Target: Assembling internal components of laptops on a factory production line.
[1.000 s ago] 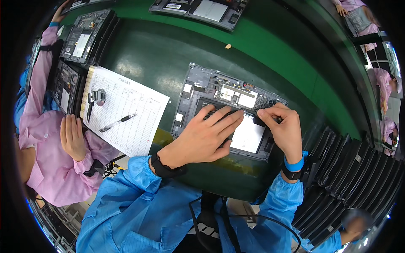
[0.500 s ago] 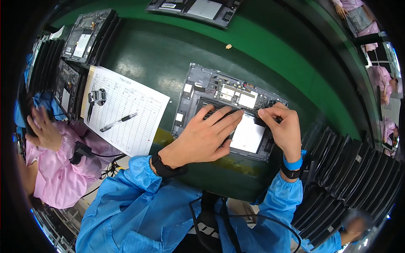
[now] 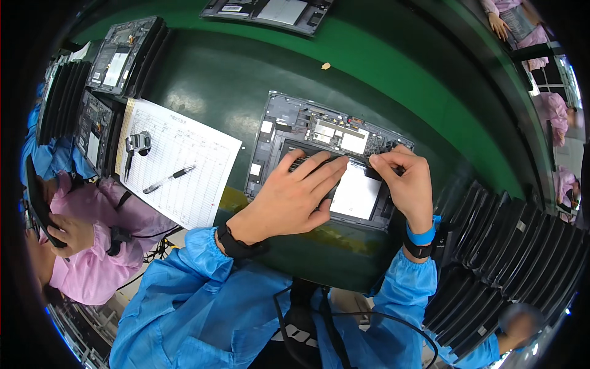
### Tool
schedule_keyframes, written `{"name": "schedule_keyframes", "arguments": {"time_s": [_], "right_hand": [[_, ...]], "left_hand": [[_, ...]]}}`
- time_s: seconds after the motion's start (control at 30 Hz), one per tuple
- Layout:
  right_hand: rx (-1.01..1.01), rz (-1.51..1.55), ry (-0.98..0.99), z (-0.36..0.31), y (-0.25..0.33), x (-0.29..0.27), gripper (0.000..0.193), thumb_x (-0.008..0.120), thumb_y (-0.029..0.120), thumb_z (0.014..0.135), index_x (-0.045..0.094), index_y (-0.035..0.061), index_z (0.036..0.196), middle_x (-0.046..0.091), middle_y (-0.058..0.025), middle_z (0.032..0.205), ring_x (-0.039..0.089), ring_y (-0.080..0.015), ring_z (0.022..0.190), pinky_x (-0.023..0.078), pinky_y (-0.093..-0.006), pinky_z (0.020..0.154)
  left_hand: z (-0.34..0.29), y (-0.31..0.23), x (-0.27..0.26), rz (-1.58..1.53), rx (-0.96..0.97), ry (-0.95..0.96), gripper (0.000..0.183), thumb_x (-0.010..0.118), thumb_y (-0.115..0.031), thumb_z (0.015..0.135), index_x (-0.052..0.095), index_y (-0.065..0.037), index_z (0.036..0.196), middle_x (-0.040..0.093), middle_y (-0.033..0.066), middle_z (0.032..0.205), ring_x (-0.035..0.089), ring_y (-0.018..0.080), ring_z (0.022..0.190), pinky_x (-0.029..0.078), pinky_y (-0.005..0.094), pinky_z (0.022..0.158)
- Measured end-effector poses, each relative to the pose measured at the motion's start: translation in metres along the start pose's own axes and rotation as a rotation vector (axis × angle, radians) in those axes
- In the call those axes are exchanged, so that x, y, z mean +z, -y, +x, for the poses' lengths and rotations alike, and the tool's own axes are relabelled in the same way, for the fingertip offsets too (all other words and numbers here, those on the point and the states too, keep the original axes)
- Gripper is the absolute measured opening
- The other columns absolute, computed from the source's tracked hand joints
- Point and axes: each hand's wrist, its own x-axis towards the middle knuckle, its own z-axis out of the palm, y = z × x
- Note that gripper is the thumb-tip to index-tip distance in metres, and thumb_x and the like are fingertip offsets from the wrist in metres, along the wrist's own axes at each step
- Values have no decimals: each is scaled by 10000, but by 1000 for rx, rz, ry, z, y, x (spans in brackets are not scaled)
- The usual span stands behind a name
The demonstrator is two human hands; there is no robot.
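Note:
An opened laptop or tablet chassis (image 3: 286, 109), dark grey with exposed parts, lies slightly tilted on the green tabletop in front of me. Along its far side runs a circuit board (image 3: 338, 138); a white rectangular label (image 3: 355, 195) covers part of the battery area. My left hand (image 3: 295, 197) rests palm down across the chassis, its fingers stretched out and apart. At the board's right end, the thumb and index finger of my right hand (image 3: 407, 184) are pinched together. Whatever sits between those fingertips is too small or hidden to name.
Left of the chassis lies a printed form (image 3: 206, 144) with a pen (image 3: 169, 179) and a small metallic tool (image 3: 138, 143) on it. Opened devices (image 3: 114, 71) are stacked beyond; another (image 3: 270, 11) lies at the far edge. Rows of black panels (image 3: 504, 240) stand right. A pink-sleeved co-worker (image 3: 92, 246) sits left.
The whole view has shifted slightly. Both my hands keep nearly the same place and pose on the chassis. The co-worker's raised hand has come down and holds a dark panel.

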Motion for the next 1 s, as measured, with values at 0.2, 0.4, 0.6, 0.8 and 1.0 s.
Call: {"name": "schedule_keyframes", "arguments": {"time_s": [0.2,0.4,0.6,0.8,1.0], "right_hand": [[-92,-71,10,-1,5,-8,220,745,178,909,729,-41,892,606,-110,692,548,-165,599,415,-327,572],[-69,-62,-88,0,18,23,251,695,240,940,578,23,988,638,-112,771,572,-260,695,446,-403,646],[-182,-150,-163,6,7,40,306,796,159,778,582,74,979,698,-94,842,574,-296,753,428,-402,743],[-125,-122,-192,9,7,45,273,794,168,785,572,67,908,705,-93,819,571,-284,705,422,-400,738],[-719,-490,-115,-3,-10,26,307,755,39,705,716,73,1008,585,-21,715,549,-194,688,387,-368,656]], "left_hand": [[0,0,0,9,2,-6,537,643,-201,804,598,-38,1314,574,59,1421,542,253,1253,406,463,1033],[-1,2,1,3,16,-24,554,639,-194,809,592,-36,1338,571,58,1425,539,248,1254,402,464,1038],[-2,2,3,-22,14,-57,585,641,-193,810,582,-33,1369,577,67,1410,538,246,1255,401,465,1048],[-3,4,1,-41,23,-48,565,652,-192,809,602,-27,1347,596,82,1365,534,249,1261,398,468,1056],[-4,7,-2,-47,37,-44,560,661,-195,812,607,-21,1342,607,96,1331,529,255,1269,388,469,1068]]}}
